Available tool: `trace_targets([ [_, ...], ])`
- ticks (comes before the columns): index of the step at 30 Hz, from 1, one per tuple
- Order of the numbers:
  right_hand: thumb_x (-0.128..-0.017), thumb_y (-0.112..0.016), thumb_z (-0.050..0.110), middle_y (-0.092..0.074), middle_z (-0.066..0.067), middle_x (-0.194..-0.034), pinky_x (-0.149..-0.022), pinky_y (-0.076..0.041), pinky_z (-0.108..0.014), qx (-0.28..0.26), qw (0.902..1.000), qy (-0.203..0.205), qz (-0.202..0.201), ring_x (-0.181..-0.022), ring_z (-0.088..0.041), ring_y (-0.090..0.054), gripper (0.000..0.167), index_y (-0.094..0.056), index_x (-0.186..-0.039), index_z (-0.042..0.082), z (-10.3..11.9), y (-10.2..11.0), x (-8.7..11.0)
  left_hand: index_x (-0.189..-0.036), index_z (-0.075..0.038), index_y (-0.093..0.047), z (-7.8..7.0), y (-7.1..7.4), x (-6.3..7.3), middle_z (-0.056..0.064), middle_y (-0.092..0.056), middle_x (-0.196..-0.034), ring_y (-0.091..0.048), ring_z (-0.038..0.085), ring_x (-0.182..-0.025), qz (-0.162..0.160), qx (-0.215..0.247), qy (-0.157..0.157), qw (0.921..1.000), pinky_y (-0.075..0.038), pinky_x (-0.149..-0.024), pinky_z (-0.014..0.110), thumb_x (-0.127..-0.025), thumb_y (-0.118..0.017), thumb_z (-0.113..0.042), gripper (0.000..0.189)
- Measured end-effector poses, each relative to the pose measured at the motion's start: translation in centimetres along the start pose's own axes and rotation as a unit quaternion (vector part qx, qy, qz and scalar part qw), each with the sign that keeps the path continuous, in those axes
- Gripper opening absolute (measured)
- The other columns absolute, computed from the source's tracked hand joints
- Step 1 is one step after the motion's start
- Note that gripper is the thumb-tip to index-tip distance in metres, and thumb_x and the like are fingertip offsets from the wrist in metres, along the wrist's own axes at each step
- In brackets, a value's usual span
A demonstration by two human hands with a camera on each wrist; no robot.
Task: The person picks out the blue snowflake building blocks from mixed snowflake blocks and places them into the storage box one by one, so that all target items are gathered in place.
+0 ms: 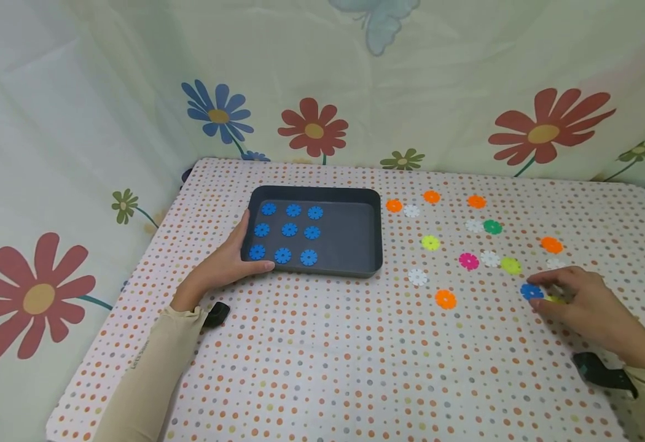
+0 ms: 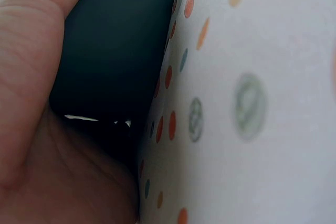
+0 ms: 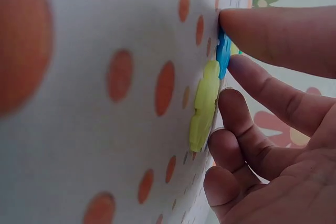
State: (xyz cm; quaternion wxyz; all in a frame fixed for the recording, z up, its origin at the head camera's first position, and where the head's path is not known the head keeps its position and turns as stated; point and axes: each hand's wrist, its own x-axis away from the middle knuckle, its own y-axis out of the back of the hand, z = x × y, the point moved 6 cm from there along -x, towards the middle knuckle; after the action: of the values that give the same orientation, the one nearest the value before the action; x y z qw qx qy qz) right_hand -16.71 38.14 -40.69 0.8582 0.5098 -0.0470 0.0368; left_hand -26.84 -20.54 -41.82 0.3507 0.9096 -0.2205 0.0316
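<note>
A dark grey rectangular tray (image 1: 350, 239) lies on the table, with blue notched plastic discs (image 1: 289, 229) in three rows of three over its left part. My left hand (image 1: 225, 264) holds the tray's near left corner, thumb along the front wall and fingers against the left side. Off to the right, my right hand (image 1: 590, 307) pinches a blue snowflake disc (image 1: 531, 291) by its edges between thumb and index finger, close over the cloth. A yellow disc (image 3: 203, 108) lies right beside it, partly under the hand in the head view.
Loose discs are scattered right of the tray: several orange (image 1: 446, 299) and white (image 1: 418, 277), a pink (image 1: 469, 261), a green (image 1: 492, 227) and yellow-green ones (image 1: 511, 265). A dotted cloth (image 1: 311, 356) covers the table. Flowered curtain (image 1: 455, 80) hangs behind.
</note>
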Motion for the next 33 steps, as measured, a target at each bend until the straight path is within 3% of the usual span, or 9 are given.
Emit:
trace_targets([
  [8,-0.088,-0.080,-0.005,-0.056,-0.039,-0.116,-0.093,-0.030,-0.076,0.008,0.9992,0.038,-0.011,-0.109,-0.058,-0.046,0.042,-0.059,-0.122,-0.018,0.1,0.0,-0.3,-0.169,-0.033,0.022,0.1,-0.1,-0.1,-0.001,0.018,-0.177,0.008,0.029,-0.163,0.000,0.008,0.000,1.0000,-0.013,-0.125,0.065,-0.092,-0.079,-0.060,0.129],
  [14,-0.086,-0.083,-0.007,-0.064,-0.034,-0.112,-0.081,-0.045,-0.066,0.007,0.9979,0.063,0.007,-0.100,-0.051,-0.060,0.043,-0.061,-0.122,-0.017,1.1,0.2,-0.5,-0.168,-0.033,0.022,0.1,-0.1,-0.1,0.000,0.018,-0.177,0.008,0.030,-0.163,0.001,0.006,-0.001,1.0000,-0.012,-0.125,0.066,-0.093,-0.079,-0.060,0.129],
  [21,-0.086,-0.084,-0.004,-0.063,-0.025,-0.108,-0.069,-0.044,-0.043,0.021,0.9987,0.046,-0.009,-0.091,-0.036,-0.057,0.042,-0.064,-0.122,-0.011,1.2,0.3,-0.3,-0.168,-0.034,0.022,0.2,-0.1,0.0,-0.001,0.018,-0.177,0.008,0.028,-0.163,-0.002,0.007,-0.003,1.0000,-0.013,-0.125,0.065,-0.091,-0.080,-0.060,0.130],
  [26,-0.086,-0.083,-0.006,-0.066,-0.013,-0.098,-0.060,-0.041,-0.027,0.024,0.9965,0.071,-0.037,-0.079,-0.020,-0.055,0.033,-0.071,-0.116,-0.005,1.7,0.4,-0.2,-0.168,-0.033,0.022,0.1,0.0,0.0,-0.002,0.018,-0.177,0.008,0.027,-0.163,-0.002,0.010,-0.004,0.9999,-0.013,-0.125,0.064,-0.091,-0.080,-0.060,0.131],
  [30,-0.087,-0.080,-0.009,-0.064,-0.009,-0.092,-0.057,-0.040,-0.026,0.032,0.9958,0.074,-0.043,-0.074,-0.018,-0.051,0.027,-0.072,-0.113,-0.007,2.2,0.7,-0.2,-0.168,-0.034,0.022,0.0,0.0,0.0,-0.002,0.018,-0.177,0.008,0.028,-0.163,-0.002,0.010,-0.005,0.9999,-0.013,-0.125,0.065,-0.092,-0.080,-0.059,0.130],
  [33,-0.091,-0.076,-0.009,-0.062,-0.009,-0.087,-0.055,-0.038,-0.027,0.032,0.9976,0.048,-0.037,-0.072,-0.021,-0.049,0.024,-0.070,-0.114,-0.011,2.2,0.8,-0.2,-0.168,-0.033,0.022,0.0,0.0,0.1,-0.001,0.018,-0.177,0.008,0.029,-0.163,-0.001,0.008,-0.003,1.0000,-0.012,-0.125,0.065,-0.092,-0.080,-0.059,0.130],
])
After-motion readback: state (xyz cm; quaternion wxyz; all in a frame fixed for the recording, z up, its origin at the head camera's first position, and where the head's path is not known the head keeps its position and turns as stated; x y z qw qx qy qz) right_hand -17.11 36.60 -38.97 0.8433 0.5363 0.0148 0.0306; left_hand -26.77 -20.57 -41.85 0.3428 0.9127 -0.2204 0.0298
